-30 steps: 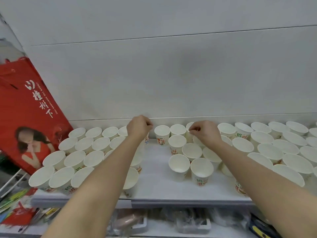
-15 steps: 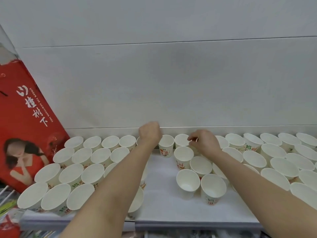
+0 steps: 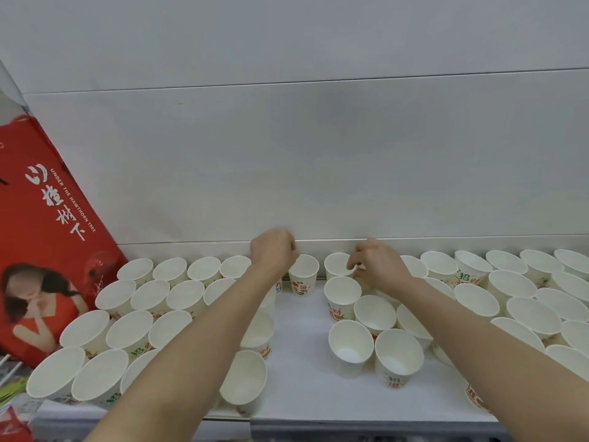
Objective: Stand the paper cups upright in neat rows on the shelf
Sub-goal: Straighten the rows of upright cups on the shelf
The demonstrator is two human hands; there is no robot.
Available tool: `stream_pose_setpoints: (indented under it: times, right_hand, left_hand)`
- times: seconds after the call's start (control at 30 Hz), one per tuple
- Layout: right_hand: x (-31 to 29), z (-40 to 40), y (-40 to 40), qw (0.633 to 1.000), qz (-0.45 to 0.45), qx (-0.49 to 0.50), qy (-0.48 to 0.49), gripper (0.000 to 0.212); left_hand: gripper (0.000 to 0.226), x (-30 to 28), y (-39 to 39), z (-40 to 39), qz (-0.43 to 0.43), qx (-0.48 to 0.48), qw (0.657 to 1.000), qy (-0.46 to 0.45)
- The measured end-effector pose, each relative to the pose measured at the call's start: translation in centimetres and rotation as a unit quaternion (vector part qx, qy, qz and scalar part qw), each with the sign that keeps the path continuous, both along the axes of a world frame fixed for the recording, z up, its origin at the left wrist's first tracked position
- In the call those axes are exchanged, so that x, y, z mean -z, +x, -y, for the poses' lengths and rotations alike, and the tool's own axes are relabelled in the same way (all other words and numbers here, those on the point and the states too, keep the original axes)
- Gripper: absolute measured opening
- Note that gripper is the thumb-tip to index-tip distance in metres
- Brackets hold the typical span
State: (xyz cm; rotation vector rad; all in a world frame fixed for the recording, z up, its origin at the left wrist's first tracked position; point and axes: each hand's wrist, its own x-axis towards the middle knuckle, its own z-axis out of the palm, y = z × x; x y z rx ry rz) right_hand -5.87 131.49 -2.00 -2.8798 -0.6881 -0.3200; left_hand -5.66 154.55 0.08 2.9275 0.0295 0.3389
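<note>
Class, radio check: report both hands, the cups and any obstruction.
Left hand curled at a back-row paper cup. Right hand pinching the next cup's rim. Cups upright on shelf. Red bag leaning left, not obstructing.

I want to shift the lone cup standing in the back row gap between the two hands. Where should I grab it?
Pinch the rim of the lone cup from above, or wrap the grip round its wall from the front. It stands upright, mouth open, with bare shelf in front of it and the left hand close by.

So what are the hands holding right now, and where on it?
The left hand is curled at the back row, its hold hidden. The right hand pinches a back-row paper cup by its rim.
</note>
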Motion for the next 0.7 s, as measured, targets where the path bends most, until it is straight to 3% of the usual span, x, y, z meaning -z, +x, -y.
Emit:
stream_pose_setpoints:
  times: [0.07,0.13,0.2,0.37,0.6,0.7]
  right_hand:
    - [0.1,0.1,0.0,1.000,0.007,-0.012,-0.008,0.012]
    - [0.1,0.0,0.0,1.000,0.004,-0.014,0.005,0.011]
    - [0.2,-0.4,-0.1,1.000,0.006,-0.019,0.023,0.012]
    - [0.2,-1.4,0.2,0.999,0.029,-0.033,0.008,0.014]
    - [1.3,-0.9,-0.4,0.983,0.126,-0.083,-0.108,0.022]
    - [1.5,-0.7,-0.4,0.981,0.135,-0.080,-0.112,0.024]
  left_hand:
    - [0.021,0.3,-0.7,-0.6,-0.024,0.100,0.994,-0.036]
    - [0.033,0.5,-1.5,-0.9,-0.072,0.173,0.982,-0.012]
    - [0.036,0.9,-1.7,-1.2,-0.077,0.176,0.981,0.036]
    - [0.020,0.7,-2.1,-1.1,-0.028,0.162,0.984,0.074]
    - [0.020,0.3,-3.3,0.0,0.008,0.197,0.980,0.035]
    - [0.020,0.0,-3.9,1.4,0.002,0.235,0.972,0.031]
